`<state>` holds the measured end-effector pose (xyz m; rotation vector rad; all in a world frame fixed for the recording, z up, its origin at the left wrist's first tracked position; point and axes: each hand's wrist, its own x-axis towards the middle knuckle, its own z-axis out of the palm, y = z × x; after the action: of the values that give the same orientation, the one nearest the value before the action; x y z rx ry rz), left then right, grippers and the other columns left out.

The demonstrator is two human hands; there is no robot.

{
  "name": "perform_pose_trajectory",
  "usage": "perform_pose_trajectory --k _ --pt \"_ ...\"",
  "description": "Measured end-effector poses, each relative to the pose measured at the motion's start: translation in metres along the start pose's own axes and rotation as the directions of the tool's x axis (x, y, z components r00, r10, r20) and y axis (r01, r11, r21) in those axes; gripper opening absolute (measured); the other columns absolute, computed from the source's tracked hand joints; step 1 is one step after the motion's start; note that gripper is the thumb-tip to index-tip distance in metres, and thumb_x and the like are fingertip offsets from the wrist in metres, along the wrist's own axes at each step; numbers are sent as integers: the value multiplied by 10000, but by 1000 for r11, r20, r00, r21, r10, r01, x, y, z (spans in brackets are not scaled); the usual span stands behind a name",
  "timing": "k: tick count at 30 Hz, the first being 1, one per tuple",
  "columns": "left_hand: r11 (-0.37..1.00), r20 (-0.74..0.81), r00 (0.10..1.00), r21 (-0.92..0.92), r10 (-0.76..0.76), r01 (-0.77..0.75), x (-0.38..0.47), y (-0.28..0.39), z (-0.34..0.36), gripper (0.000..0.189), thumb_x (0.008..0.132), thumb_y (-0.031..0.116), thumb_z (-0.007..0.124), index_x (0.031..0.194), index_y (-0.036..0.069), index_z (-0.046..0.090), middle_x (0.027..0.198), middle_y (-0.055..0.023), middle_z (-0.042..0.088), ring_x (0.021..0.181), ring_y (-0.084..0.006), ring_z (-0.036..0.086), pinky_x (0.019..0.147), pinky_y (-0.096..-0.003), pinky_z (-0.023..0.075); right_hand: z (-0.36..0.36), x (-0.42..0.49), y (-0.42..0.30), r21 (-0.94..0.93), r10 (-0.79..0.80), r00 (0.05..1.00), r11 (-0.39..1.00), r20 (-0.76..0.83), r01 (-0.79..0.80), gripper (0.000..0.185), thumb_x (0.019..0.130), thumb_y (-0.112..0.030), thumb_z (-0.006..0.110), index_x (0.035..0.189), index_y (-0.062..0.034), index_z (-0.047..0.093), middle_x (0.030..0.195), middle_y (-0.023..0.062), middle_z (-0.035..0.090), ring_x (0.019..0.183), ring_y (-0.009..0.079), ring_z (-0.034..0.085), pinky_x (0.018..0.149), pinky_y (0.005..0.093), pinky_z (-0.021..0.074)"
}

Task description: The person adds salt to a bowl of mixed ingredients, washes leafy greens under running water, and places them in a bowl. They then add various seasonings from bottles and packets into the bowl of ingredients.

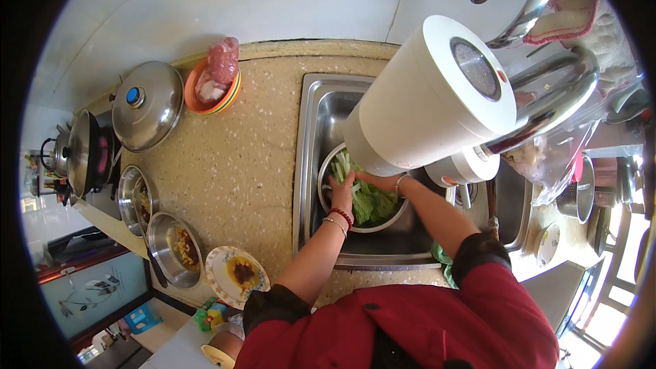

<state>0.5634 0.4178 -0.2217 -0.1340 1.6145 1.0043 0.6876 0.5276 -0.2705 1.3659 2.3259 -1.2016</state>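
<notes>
Leafy greens point(371, 207) with pale stems fill a round metal bowl point(322, 192) in the stainless steel sink point(312, 113). My left hand point(342, 196) is in the bowl at its left side, fingers among the stems. From the right, my right hand point(380, 182) reaches over the rim onto the leaves, its fingertips close to my left thumb. Above the bowl, a white cylindrical unit point(415, 107) on the tap hides part of the bowl and greens. Whether either hand grips any leaves is not clear.
A curved metal tap point(564, 97) rises at right beside a plastic bag point(543, 164). On the left counter are an orange bowl point(192, 89) with wrapped meat point(220, 69), a domed metal lid point(154, 123), metal bowls point(159, 236) of food and a sauced plate point(220, 271).
</notes>
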Motion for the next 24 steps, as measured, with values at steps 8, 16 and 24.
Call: perform_pose_trajectory --k 8,16,24 --pt "977 329 944 -210 31 41 20 -7 -3 888 816 543 739 1495 136 337 1455 -63 441 1325 -228 421 1078 -411 350 23 -15 -20 732 99 975 647 201 -216 675 968 -509 467 1470 -63 403 1461 206 445 1350 326 416 1114 386 319" --pt "958 423 863 -43 276 -285 -42 8 -6 723 760 53 823 1378 66 450 1260 -30 576 1165 -171 548 958 -314 456 -27 -112 -66 957 47 980 213 191 -197 751 977 -588 452 1435 8 434 1397 132 505 1277 219 462 1066 322 362" --pt "925 488 788 -135 374 -355 -77 31 -24 565 744 50 830 1247 48 571 1141 -27 636 1044 -156 614 905 -302 498 -63 -150 -100 948 -169 966 283 197 -143 910 950 -696 387 1487 36 328 1501 146 382 1363 210 364 1147 321 264"
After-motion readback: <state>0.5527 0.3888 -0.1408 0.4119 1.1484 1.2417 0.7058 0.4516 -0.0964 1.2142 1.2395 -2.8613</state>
